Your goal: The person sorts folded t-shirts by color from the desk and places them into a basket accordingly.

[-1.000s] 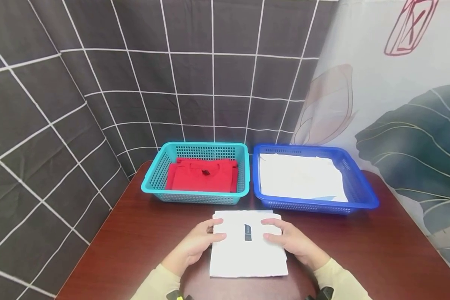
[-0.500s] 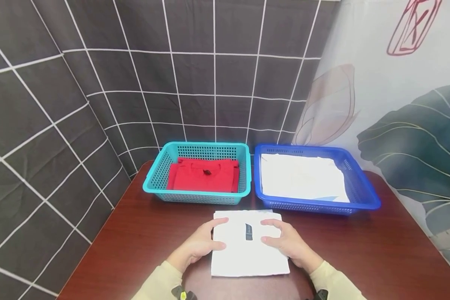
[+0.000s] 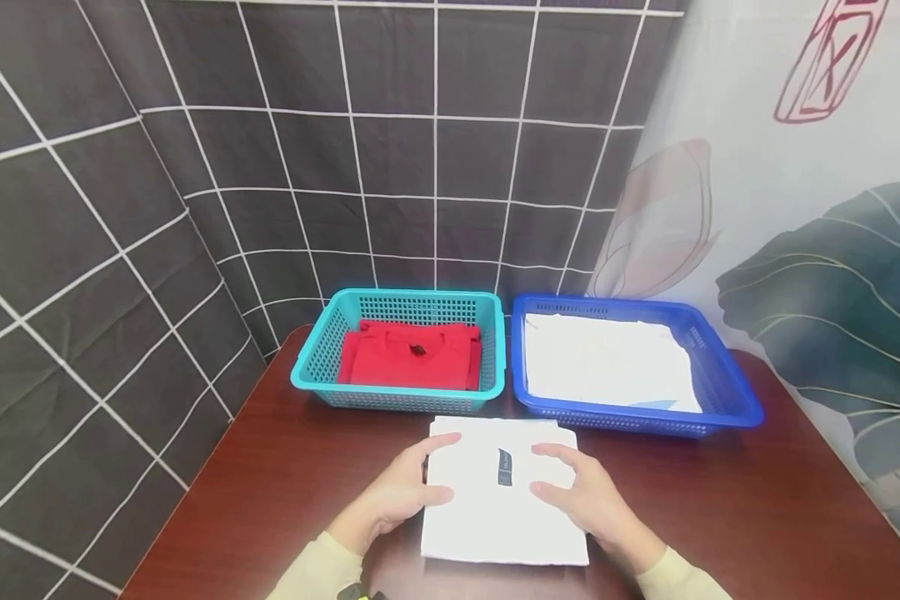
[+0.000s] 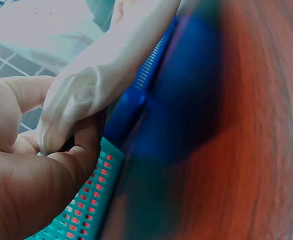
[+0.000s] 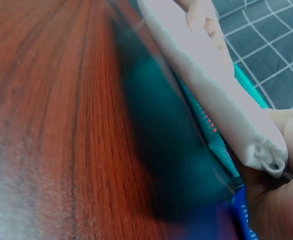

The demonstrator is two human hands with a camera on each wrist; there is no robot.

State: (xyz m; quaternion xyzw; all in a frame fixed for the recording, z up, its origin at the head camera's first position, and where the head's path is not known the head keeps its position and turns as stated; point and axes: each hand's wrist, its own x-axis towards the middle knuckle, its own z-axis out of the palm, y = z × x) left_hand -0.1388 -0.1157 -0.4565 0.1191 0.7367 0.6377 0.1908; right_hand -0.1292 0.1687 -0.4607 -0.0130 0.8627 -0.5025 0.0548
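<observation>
A folded white shirt (image 3: 487, 525) with a small dark printed mark is held level in front of the person, raised off the table in both wrist views. My left hand (image 3: 401, 492) grips its left edge, thumb and one finger showing on top. In the left wrist view, the left hand (image 4: 41, 170) has curled fingers tucked under the rounded cloth edge. On the opposite edge my right hand (image 3: 592, 500) pinches the shirt, with thumb and forefinger over the top. The right wrist view shows the right hand (image 5: 281, 205) at the shirt's folded end (image 5: 259, 150).
A turquoise basket (image 3: 397, 400) with folded red shirts (image 3: 412, 362) stands at the back left of the wooden table (image 3: 270, 500). Beside it, a blue basket (image 3: 727, 400) holds folded white cloth (image 3: 607, 358). A dark gridded curtain (image 3: 390, 150) hangs behind.
The folded white shirt has risen slightly toward the camera between both hands. The whole view has shifted a little. Both baskets keep their places.
</observation>
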